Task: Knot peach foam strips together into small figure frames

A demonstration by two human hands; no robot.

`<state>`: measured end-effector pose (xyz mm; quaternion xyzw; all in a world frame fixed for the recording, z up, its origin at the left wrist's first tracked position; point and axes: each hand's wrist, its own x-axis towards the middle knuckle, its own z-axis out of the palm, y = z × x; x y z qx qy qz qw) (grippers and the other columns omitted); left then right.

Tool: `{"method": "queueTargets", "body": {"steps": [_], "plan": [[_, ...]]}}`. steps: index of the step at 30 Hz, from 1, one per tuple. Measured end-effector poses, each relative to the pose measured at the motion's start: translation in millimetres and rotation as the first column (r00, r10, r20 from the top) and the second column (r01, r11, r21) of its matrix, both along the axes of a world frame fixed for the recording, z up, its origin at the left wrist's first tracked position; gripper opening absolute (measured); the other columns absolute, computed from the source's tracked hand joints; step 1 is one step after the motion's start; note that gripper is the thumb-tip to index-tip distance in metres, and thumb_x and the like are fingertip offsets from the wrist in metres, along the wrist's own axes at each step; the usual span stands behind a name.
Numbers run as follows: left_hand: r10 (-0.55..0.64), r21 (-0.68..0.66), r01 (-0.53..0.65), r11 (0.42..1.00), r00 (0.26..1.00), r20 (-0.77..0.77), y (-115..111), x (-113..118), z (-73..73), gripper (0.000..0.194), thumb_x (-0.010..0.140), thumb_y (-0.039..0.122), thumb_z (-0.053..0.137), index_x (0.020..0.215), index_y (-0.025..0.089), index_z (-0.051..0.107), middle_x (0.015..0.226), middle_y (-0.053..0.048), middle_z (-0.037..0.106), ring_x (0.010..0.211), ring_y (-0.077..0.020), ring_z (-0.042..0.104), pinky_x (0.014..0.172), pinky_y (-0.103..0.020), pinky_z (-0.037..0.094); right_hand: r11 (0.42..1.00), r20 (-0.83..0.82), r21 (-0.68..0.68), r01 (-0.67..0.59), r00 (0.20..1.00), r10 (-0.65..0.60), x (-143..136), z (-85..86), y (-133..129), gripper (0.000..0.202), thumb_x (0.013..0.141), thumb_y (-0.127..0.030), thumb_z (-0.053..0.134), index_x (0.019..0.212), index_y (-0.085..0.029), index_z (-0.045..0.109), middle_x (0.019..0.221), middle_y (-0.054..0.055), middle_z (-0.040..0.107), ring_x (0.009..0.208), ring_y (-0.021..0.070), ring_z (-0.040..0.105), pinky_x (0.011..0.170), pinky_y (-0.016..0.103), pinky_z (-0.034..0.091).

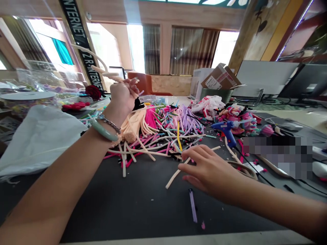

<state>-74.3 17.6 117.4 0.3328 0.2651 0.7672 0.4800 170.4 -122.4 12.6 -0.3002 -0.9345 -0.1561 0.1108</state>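
Note:
Raised above the table at the left, my left hand (122,93) is closed round several cream pipe cleaners (109,73), one of them curving up and away to the left. My right hand (201,166) is low over the dark table, fingers bent and apart. Just by its fingertips lies a short cream pipe cleaner (172,179); whether they touch it I cannot tell. Beyond both hands spreads a heap of loose pipe cleaners (163,136), with a thick peach bundle (133,126), pink ones (151,117) and lilac ones (187,120).
A blue glue gun (226,131) with a black cord lies to the right, by a roll of tape (242,169). A white bag (41,139) fills the left side. Near the front is a small purple strip (192,206). Monitors (265,80) and a cardboard box (221,78) stand behind.

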Motion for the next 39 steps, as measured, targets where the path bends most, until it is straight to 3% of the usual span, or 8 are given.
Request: {"method": "queueTargets", "body": {"steps": [7,10,15,21,25,28,32,39], "plan": [[0.024,0.018,-0.025,1.000,0.999,0.027,5,-12,2.9,0.030,0.088,-0.005,0.025,0.070,0.018,0.034,0.063,0.005,0.054,0.068,-0.0052,0.043,0.065,-0.019,0.034,0.985,0.142,-0.011,-0.169,0.975,0.169,-22,2.0,30,0.016,0.081,-0.012,0.056,0.093,-0.021,0.063,0.093,0.005,0.059,0.089,0.0203,0.049,0.079,0.035,0.039],[0.021,0.012,-0.021,1.000,0.999,0.031,6,-12,2.1,0.030,0.087,-0.006,0.028,0.070,0.018,0.034,0.063,0.006,0.053,0.069,-0.0046,0.045,0.067,-0.019,0.034,0.972,0.121,-0.093,-0.217,0.966,0.228,-23,-0.7,39,0.004,0.080,-0.019,0.062,0.079,-0.021,0.066,0.091,0.004,0.058,0.088,0.0190,0.049,0.077,0.032,0.039],[0.058,0.012,-0.058,0.998,0.996,0.061,11,-8,0.7,0.031,0.086,-0.006,0.028,0.068,0.020,0.032,0.060,0.005,0.054,0.062,-0.0066,0.045,0.061,-0.020,0.036,0.939,-0.040,-0.261,-0.225,0.974,0.223,-24,2.3,50,0.013,0.082,-0.015,0.057,0.076,-0.019,0.067,0.091,0.006,0.057,0.086,0.0171,0.051,0.077,0.031,0.041],[-0.094,-0.021,0.094,0.995,0.995,-0.029,7,1,-2.9,0.031,0.078,-0.007,0.034,0.066,0.021,0.041,0.054,0.003,0.051,0.050,-0.0091,0.038,0.053,-0.023,0.033,0.772,-0.519,-0.598,-0.214,0.837,-0.170,-17,30.0,75,0.014,0.081,-0.030,0.058,0.077,-0.016,0.062,0.079,0.003,0.060,0.074,0.0140,0.055,0.071,0.028,0.044],[-0.197,-0.045,0.193,0.980,0.975,-0.102,1,8,-4.7,0.029,0.076,-0.007,0.036,0.068,0.019,0.046,0.054,0.000,0.051,0.053,-0.0095,0.040,0.049,-0.024,0.029,0.641,-0.660,-0.689,-0.337,0.656,-0.365,-12,37.4,83,0.014,0.079,-0.031,0.060,0.078,-0.017,0.056,0.075,0.001,0.063,0.072,0.0133,0.060,0.071,0.028,0.046],[-0.245,-0.045,0.241,0.970,0.957,-0.153,1,11,-5.1,0.027,0.076,-0.006,0.038,0.067,0.018,0.045,0.054,0.000,0.049,0.050,-0.0081,0.036,0.048,-0.023,0.026,0.568,-0.688,-0.708,-0.420,0.591,-0.421,-10,38.4,84,0.015,0.082,-0.031,0.057,0.080,-0.019,0.050,0.078,0.004,0.067,0.070,0.0144,0.064,0.071,0.031,0.049],[-0.352,-0.054,0.350,0.935,0.902,-0.251,1,17,-9.7,0.024,0.077,-0.005,0.039,0.067,0.016,0.046,0.053,0.001,0.044,0.045,-0.0062,0.027,0.046,-0.022,0.025,0.598,-0.693,-0.688,-0.411,0.615,-0.375,-12,44.7,85,0.013,0.084,-0.029,0.055,0.082,-0.019,0.048,0.070,0.001,0.065,0.056,0.0117,0.062,0.058,0.026,0.048],[-0.556,-0.169,0.542,0.823,0.711,-0.430,-16,42,-23.7,0.006,0.077,0.005,0.050,0.074,0.008,0.054,0.055,0.001,0.043,0.046,-0.0074,0.040,0.046,-0.022,0.034,0.730,-0.627,-0.642,-0.236,0.709,-0.322,-14,55.5,89,0.013,0.083,-0.030,0.056,0.082,-0.016,0.057,0.059,-0.002,0.060,0.039,0.0044,0.044,0.038,0.019,0.033]]}}
